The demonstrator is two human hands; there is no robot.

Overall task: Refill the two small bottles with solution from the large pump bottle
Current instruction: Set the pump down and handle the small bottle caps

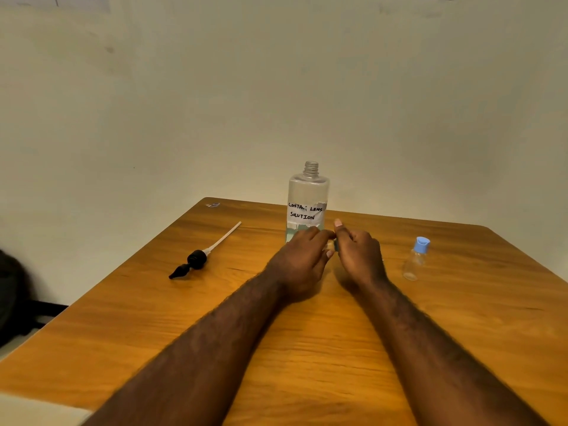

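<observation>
Dim, warm yellow light; soft picture.
Faint shadows lie on the table (332,333) just below the fingers (319,236), themselves slightly blurred; far left of them the dark edge smears and bends.

A wooden table (123,333) with a visible grain fills the lower half of the frame, and a plain pale wall (276,87) rises behind it. A small bluish mark (213,205) sits at the table's far left corner. A dark, blurred object (12,290) stands at the left edge.
</observation>
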